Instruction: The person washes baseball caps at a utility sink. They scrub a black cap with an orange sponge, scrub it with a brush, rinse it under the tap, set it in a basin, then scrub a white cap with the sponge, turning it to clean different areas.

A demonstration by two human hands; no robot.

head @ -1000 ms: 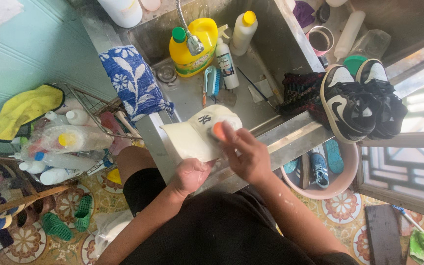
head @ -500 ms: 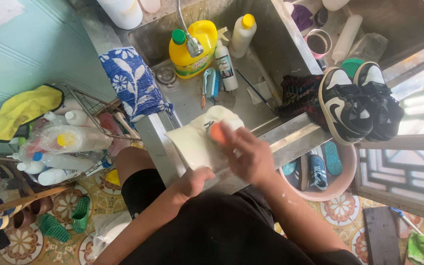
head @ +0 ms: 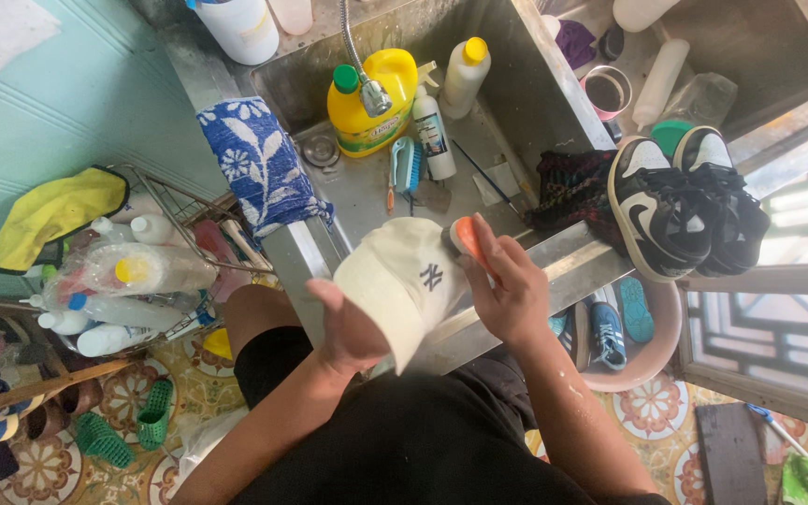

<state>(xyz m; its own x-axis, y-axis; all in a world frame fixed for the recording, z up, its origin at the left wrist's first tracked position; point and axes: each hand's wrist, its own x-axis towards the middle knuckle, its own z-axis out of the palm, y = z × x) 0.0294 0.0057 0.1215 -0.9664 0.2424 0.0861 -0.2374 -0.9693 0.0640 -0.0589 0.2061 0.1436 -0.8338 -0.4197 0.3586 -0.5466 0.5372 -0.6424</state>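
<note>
At centre frame a cream cap (head: pixel 402 281) is held over the front edge of the steel sink (head: pixel 554 103). The left hand (head: pixel 353 329) is clamped on its brim from below; the right hand (head: pixel 509 285) is closed on an orange brush (head: pixel 466 236) pressed against the crown. The cap is judged light and soft (likely limp when wet), so it is best gripped at the stiffer brim.

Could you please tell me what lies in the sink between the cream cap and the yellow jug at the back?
In the head view, a blue scrubbing brush lies on the sink floor between the cream cap and the yellow jug, beside a white spray bottle.
</note>
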